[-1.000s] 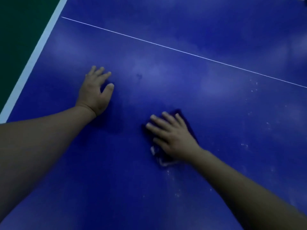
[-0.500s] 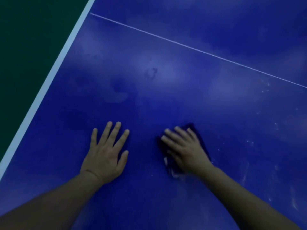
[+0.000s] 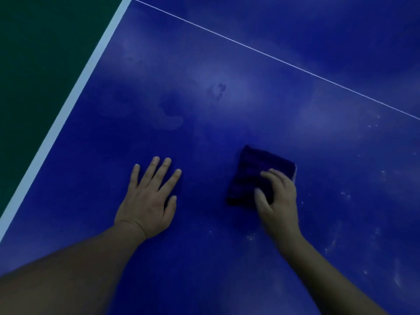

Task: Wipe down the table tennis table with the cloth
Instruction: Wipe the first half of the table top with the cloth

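Observation:
The blue table tennis table (image 3: 227,258) fills most of the head view. A dark blue folded cloth (image 3: 256,169) lies on it right of the middle, with a pale edge showing at its right side. My right hand (image 3: 279,201) sits on the cloth's near right part, fingers and thumb curled onto the fabric and gripping it. My left hand (image 3: 147,201) rests flat on the bare table to the left of the cloth, fingers spread and straight, holding nothing.
The table's white edge stripe (image 3: 68,105) runs diagonally at the left, with dark green floor (image 3: 34,53) beyond it. A thin white centre line (image 3: 272,56) crosses the far side. A dark smudge (image 3: 218,89) and a damp mark (image 3: 170,119) lie beyond my hands. White specks (image 3: 345,194) dot the right.
My left hand came back toward me and lies flat beside the cloth. My right hand slid to the cloth's near right part and curled its fingers, uncovering most of the cloth.

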Motion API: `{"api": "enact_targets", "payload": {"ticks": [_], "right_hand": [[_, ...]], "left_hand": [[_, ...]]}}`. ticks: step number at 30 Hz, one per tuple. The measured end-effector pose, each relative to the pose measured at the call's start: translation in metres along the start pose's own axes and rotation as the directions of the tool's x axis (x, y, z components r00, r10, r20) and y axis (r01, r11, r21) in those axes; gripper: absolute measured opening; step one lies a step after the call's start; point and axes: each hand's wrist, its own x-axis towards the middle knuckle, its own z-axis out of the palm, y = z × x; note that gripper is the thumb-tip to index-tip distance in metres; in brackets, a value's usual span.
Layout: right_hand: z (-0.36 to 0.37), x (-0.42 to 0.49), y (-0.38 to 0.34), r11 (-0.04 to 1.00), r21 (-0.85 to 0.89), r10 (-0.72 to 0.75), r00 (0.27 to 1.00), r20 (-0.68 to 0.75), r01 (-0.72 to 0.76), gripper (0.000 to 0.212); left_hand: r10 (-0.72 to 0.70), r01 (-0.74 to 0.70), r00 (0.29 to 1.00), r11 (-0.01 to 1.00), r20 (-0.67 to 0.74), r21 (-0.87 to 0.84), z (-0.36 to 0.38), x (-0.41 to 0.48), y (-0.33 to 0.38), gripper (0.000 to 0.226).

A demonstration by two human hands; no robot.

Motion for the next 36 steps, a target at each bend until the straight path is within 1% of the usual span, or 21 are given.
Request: {"api": "enact_targets", "payload": {"ticks": [2, 4, 6, 8, 10, 11, 12, 13, 15, 17, 19, 20, 22, 24, 27, 28, 29, 30, 33, 35, 36], "right_hand": [[0.026, 0.022, -0.024, 0.957, -0.103, 0.270, 0.963, -0.017, -0.270, 0.081], [0.049, 0.051, -0.033, 0.921, -0.267, 0.293, 0.956, -0.001, -0.282, 0.089], [0.055, 0.068, -0.030, 0.914, -0.389, 0.138, 0.990, 0.025, -0.118, 0.076], [0.046, 0.061, -0.017, 0.902, -0.414, -0.074, 0.987, 0.140, 0.126, 0.063], [0.031, 0.038, 0.007, 0.831, -0.378, -0.310, 0.903, 0.296, 0.409, 0.056], [0.022, 0.026, 0.020, 0.793, -0.340, -0.380, 0.847, 0.372, 0.505, 0.054], [0.013, 0.020, 0.032, 0.790, -0.302, -0.396, 0.821, 0.411, 0.533, 0.052], [0.006, 0.021, 0.040, 0.830, -0.268, -0.365, 0.840, 0.401, 0.489, 0.051], [0.007, 0.037, 0.036, 0.930, -0.227, -0.220, 0.932, 0.288, 0.290, 0.053], [0.020, 0.060, 0.015, 0.950, -0.280, -0.100, 0.982, 0.159, 0.142, 0.057], [0.040, 0.073, -0.015, 0.928, -0.344, -0.111, 0.987, 0.113, 0.144, 0.056], [0.050, 0.069, -0.027, 0.913, -0.349, -0.174, 0.976, 0.134, 0.211, 0.054], [0.066, 0.038, -0.036, 0.829, -0.344, -0.376, 0.895, 0.240, 0.441, 0.051], [0.070, -0.012, -0.021, 0.682, -0.301, -0.546, 0.738, 0.397, 0.666, 0.048], [0.040, -0.035, 0.020, 0.410, -0.210, -0.667, 0.449, 0.595, 0.887, 0.045], [0.028, -0.022, 0.030, 0.365, -0.209, -0.670, 0.412, 0.617, 0.907, 0.045], [0.020, -0.006, 0.035, 0.376, -0.232, -0.664, 0.435, 0.608, 0.897, 0.046], [0.014, 0.013, 0.034, 0.448, -0.265, -0.635, 0.513, 0.578, 0.854, 0.047], [0.027, 0.048, 0.004, 0.735, -0.362, -0.447, 0.811, 0.378, 0.574, 0.052], [0.050, 0.027, -0.020, 0.803, -0.371, -0.380, 0.880, 0.284, 0.467, 0.051], [0.061, 0.005, -0.024, 0.793, -0.347, -0.420, 0.862, 0.285, 0.501, 0.050]], "left_hand": [[-0.006, 0.006, 1.000, 1.000, 0.005, 0.004, -0.001, 0.000, 0.000, 0.061], [-0.010, 0.010, 1.000, 1.000, 0.015, 0.004, -0.001, -0.001, 0.001, 0.061], [-0.009, 0.010, 1.000, 1.000, 0.023, -0.004, -0.002, 0.000, 0.002, 0.061], [-0.010, 0.010, 0.999, 1.000, 0.032, 0.000, 0.000, 0.000, 0.000, 0.062], [-0.011, 0.011, 1.000, 1.000, 0.027, 0.015, 0.001, 0.000, 0.000, 0.061], [-0.009, 0.008, 1.000, 1.000, 0.022, 0.019, 0.002, -0.001, 0.000, 0.061], [-0.004, 0.004, 1.000, 1.000, 0.018, 0.017, 0.002, -0.001, -0.001, 0.061], [-0.001, 0.001, 1.000, 1.000, 0.014, 0.014, 0.002, 0.000, -0.001, 0.061], [0.001, -0.001, 1.000, 1.000, 0.018, 0.011, 0.001, 0.001, -0.001, 0.061], [0.009, -0.009, 1.000, 1.000, 0.024, 0.003, 0.001, 0.001, -0.001, 0.061], [0.010, -0.010, 1.000, 1.000, 0.022, -0.003, 0.000, 0.001, -0.001, 0.061], [0.010, -0.010, 1.000, 1.000, 0.018, -0.004, 0.000, 0.000, -0.001, 0.062], [0.018, -0.018, 1.000, 1.000, 0.011, -0.005, 0.001, -0.001, -0.002, 0.063], [0.030, -0.030, 0.999, 1.000, 0.019, 0.003, -0.001, -0.001, -0.002, 0.065], [0.035, -0.036, 0.999, 0.999, 0.037, 0.022, -0.002, -0.001, -0.002, 0.065], [0.035, -0.036, 0.999, 0.999, 0.039, 0.022, -0.002, -0.001, -0.001, 0.065], [0.029, -0.030, 0.999, 0.999, 0.039, 0.020, -0.003, -0.002, -0.001, 0.064], [0.022, -0.023, 0.999, 1.000, 0.043, 0.015, -0.004, -0.002, -0.001, 0.064], [0.011, -0.011, 0.999, 1.000, 0.045, -0.002, -0.006, -0.001, -0.001, 0.066], [0.008, -0.006, 0.999, 0.999, 0.043, -0.038, -0.008, -0.002, -0.002, 0.067], [0.009, -0.006, 0.999, 0.998, 0.044, -0.063, -0.008, -0.002, -0.004, 0.068]]}}
